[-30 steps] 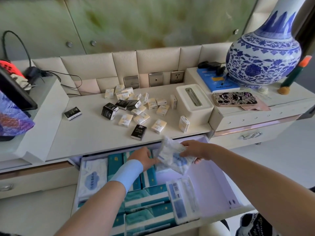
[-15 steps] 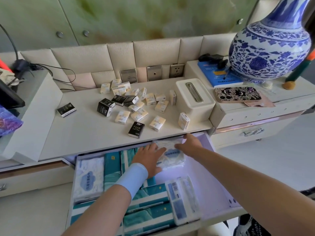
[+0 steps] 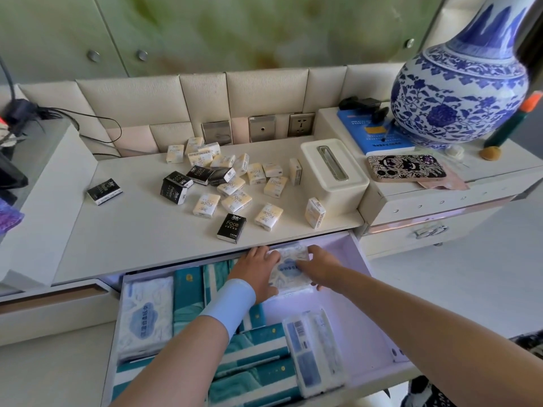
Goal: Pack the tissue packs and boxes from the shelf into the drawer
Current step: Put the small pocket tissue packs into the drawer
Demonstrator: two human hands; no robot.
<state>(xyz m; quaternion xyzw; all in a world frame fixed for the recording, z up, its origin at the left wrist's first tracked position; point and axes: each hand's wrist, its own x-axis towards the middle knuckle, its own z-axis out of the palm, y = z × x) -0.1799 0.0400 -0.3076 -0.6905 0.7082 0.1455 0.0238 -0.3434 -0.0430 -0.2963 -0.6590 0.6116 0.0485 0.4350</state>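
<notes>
One soft, crinkly, plastic-wrapped tissue pack (image 3: 291,270) lies at the back of the drawer (image 3: 363,259), its far edge hidden under the shelf (image 3: 132,230). The left hand (image 3: 258,270) and right hand (image 3: 321,268) lie flat on its two sides, fingers fairly straight, pressing it. The left fingertips are lost in shadow. Small boxy packs (image 3: 207,204) litter the shelf.

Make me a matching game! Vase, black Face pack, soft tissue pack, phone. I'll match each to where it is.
Things: 1 vase; 2 black Face pack; 3 soft tissue pack; 4 phone.
Places: A at the back of the drawer, touched by the left hand and right hand; B near the shelf's front edge; C lying flat on the raised ledge; D standing upright on that ledge.
Pairs: 1-D, 2-B, 3-A, 4-C.
</notes>
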